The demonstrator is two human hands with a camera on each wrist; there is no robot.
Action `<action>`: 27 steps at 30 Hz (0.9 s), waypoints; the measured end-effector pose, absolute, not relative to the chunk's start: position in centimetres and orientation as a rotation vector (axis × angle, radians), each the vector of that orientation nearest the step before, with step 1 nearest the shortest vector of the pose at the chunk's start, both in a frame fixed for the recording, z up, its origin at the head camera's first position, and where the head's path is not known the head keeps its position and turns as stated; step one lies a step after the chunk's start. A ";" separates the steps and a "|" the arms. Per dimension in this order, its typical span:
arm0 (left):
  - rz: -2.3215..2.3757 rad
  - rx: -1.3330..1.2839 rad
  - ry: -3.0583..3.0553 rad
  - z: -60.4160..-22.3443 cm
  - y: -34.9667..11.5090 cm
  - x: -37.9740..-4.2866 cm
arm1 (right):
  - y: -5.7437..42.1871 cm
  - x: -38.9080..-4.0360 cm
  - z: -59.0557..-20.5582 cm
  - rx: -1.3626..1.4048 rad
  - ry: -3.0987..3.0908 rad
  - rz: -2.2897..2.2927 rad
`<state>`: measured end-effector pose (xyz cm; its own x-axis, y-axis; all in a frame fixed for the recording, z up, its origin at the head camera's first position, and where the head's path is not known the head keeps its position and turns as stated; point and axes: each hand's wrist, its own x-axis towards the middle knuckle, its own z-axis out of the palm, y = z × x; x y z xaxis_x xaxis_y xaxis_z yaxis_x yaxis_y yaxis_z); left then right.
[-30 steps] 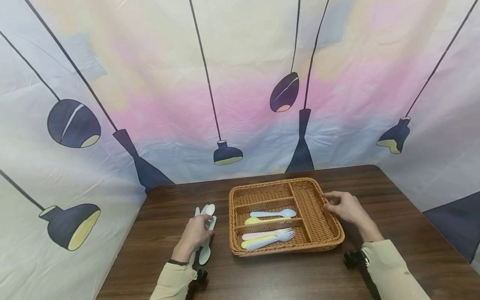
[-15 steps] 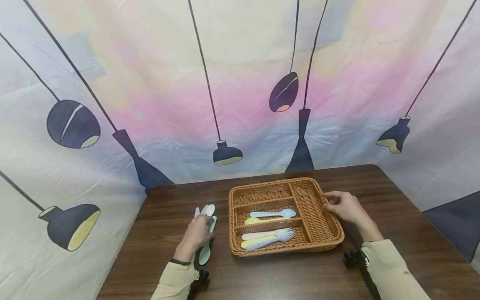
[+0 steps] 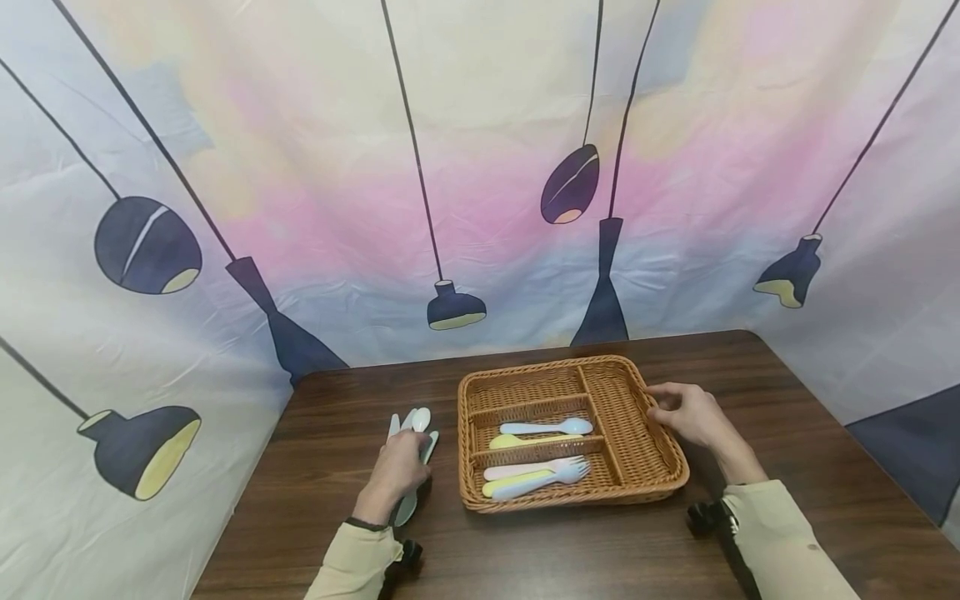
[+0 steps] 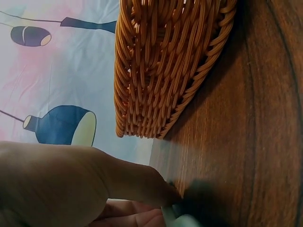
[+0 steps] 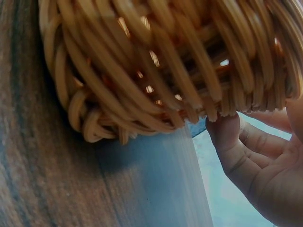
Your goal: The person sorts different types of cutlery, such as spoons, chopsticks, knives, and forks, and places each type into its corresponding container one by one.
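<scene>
On the left of the table, my left hand pinches a pale green spoon between thumb and fingers; its bowl points toward me. In the left wrist view only a blurred bit of the spoon shows by the thumb tip. Several pale utensils lie under and beyond that hand, among them a white spoon. My right hand holds the right rim of a wicker basket. The right wrist view shows the thumb against the weave; the other fingertips are partly hidden.
The basket has several compartments. A blue spoon and a yellow utensil lie in the middle one. The front one holds pink, yellow and blue utensils, including a blue fork. A printed cloth hangs behind the wooden table.
My left hand has closed in on the green spoon and shifted slightly right; the spoon has turned a little with it. My right hand and the basket have stayed put.
</scene>
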<state>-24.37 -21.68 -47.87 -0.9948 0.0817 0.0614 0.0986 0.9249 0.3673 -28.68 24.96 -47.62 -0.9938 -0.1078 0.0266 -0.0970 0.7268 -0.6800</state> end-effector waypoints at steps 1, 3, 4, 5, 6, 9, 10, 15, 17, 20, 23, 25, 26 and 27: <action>-0.575 -0.144 -3.039 -47.9 -21.6 -24.4 | 25.0 -28.7 -47.6 -0.172 2.904 -1.143; -0.561 -0.137 -3.043 -47.9 -21.5 -24.5 | 25.0 -28.7 -47.7 -0.180 2.901 -1.143; -0.555 -0.129 -3.049 -47.9 -21.5 -24.5 | 25.1 -28.7 -47.7 -0.180 2.899 -1.143; -0.543 -0.133 -3.048 -47.9 -21.5 -24.5 | 25.1 -28.7 -47.7 -0.178 2.900 -1.141; -0.536 -0.136 -3.048 -47.9 -21.5 -24.5 | 25.1 -28.7 -47.7 -0.178 2.900 -1.140; -0.514 -0.157 -3.030 -48.1 -21.5 -24.5 | 25.0 -28.7 -47.7 -0.172 2.901 -1.137; -0.508 -0.166 -3.021 -48.2 -21.6 -24.5 | 25.0 -28.6 -47.7 -0.171 2.902 -1.137; -0.514 -0.162 -3.004 -48.5 -21.7 -24.5 | 25.0 -28.6 -47.6 -0.179 2.893 -1.147; -0.523 -0.148 -3.006 -48.4 -21.7 -24.4 | 25.0 -28.6 -47.6 -0.179 2.888 -1.153; -0.527 -0.143 -3.006 -48.3 -21.8 -24.4 | 25.0 -28.7 -47.6 -0.186 2.889 -1.151; -0.535 -0.144 -3.000 -48.1 -21.8 -24.3 | 25.0 -28.8 -47.7 -0.187 2.899 -1.145; -0.539 -0.144 -2.996 -48.0 -22.0 -24.4 | 25.1 -28.8 -47.7 -0.185 2.904 -1.140; -0.541 -0.142 -2.996 -47.9 -22.0 -24.4 | 25.1 -28.9 -47.7 -0.183 2.906 -1.138; -0.547 -0.139 -2.995 -47.8 -22.0 -24.4 | 25.1 -28.9 -47.7 -0.181 2.909 -1.136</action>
<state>-24.41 -22.03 -47.84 -0.9914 0.0725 0.1085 0.1062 0.9315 0.3479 -28.89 25.09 -47.72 -0.9932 -0.1125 0.0293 -0.1026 0.7295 -0.6762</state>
